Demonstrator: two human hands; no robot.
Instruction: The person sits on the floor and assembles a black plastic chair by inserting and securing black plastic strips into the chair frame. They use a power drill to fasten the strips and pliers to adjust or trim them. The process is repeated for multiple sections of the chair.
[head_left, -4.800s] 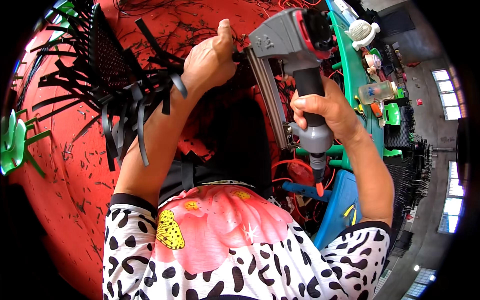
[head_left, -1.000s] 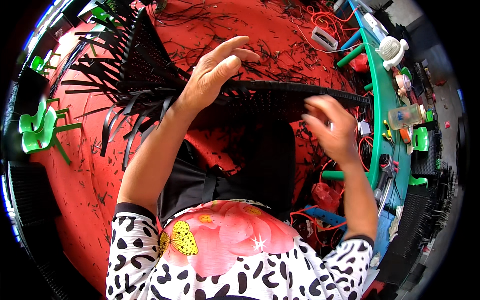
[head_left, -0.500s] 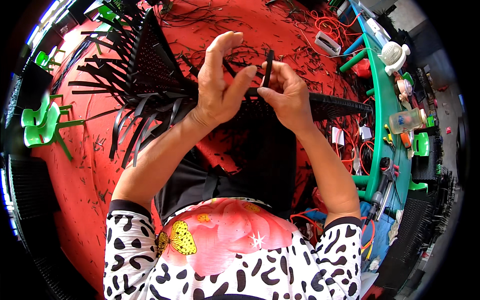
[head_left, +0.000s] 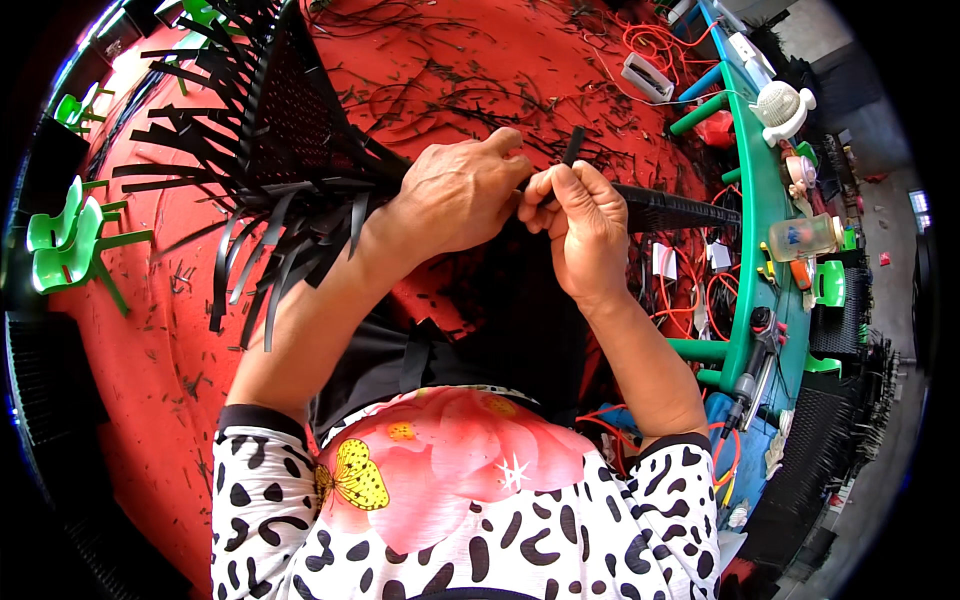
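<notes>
A black woven piece (head_left: 300,125), perforated and basket-like, stands in front of me, with many loose flat strips (head_left: 270,235) fanning out at its left and near side. My left hand (head_left: 455,195) is closed with its back up beside the weave; its fingertips and whatever they grip are hidden. Close against it, my right hand (head_left: 582,225) is closed in a pinch on a black strip (head_left: 574,145), whose end sticks up behind the fingers. To the right, a dark edge of the woven work (head_left: 680,211) reaches toward the bench.
Strip offcuts litter the red floor (head_left: 160,330). Along the right runs a green bench (head_left: 748,300) with a clear jar (head_left: 803,239), a white rounded device (head_left: 782,112) and a power tool (head_left: 757,362). Orange cords (head_left: 665,45) coil beyond. Green chairs (head_left: 75,240) stand left.
My left hand has turned over from an open, raised pose and closed beside the right. The right hand has pinched lower on the strip, which now leans right. The view has shifted slightly.
</notes>
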